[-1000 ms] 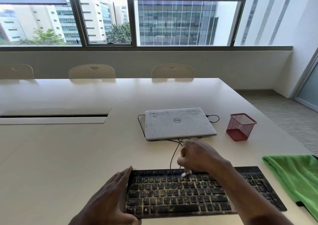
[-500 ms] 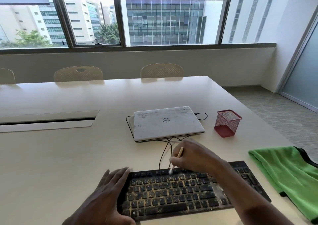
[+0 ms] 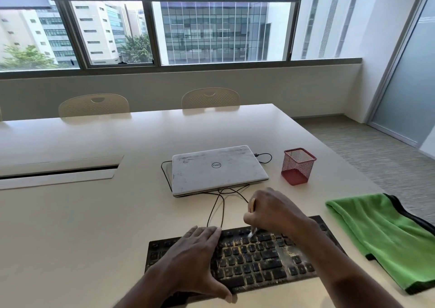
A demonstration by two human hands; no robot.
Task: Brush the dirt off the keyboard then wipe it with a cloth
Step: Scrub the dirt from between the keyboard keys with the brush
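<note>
Here, item by item, on the pale table (image 3: 94, 213):

Keyboard (image 3: 247, 258): black, full width, at the near edge of the table in front of the person. Yellowish crumbs and dust lie between the keys, thickest across the middle and right rows.

Left hand (image 3: 190, 260): flat on the left part of the keyboard, fingers straight and together, thumb spread towards the near edge. It holds nothing.

Right hand (image 3: 270, 211): above the keyboard's far rows, fingers curled round a small brush (image 3: 252, 206). The tan handle end sticks up out of the fist; the white bristles point down and touch the keys near the top row, right of the left fingertips.

Cloth (image 3: 381, 237): green with a dark border, lying rumpled on the table right of the keyboard, just beside its right end. Neither hand touches it.

Laptop (image 3: 219, 168): white, closed, lid scuffed, beyond the keyboard.

Cables (image 3: 219, 204): thin and black, running from under the laptop's near edge to the keyboard's far edge; another loops out at the laptop's far right corner.

Mesh cup (image 3: 297, 166): red, square, upright, right of the laptop.

Hatch (image 3: 58, 171): a long flap set into the tabletop, far left.

Chairs (image 3: 94, 105): two cream backs at the far side, below the windows.
</note>
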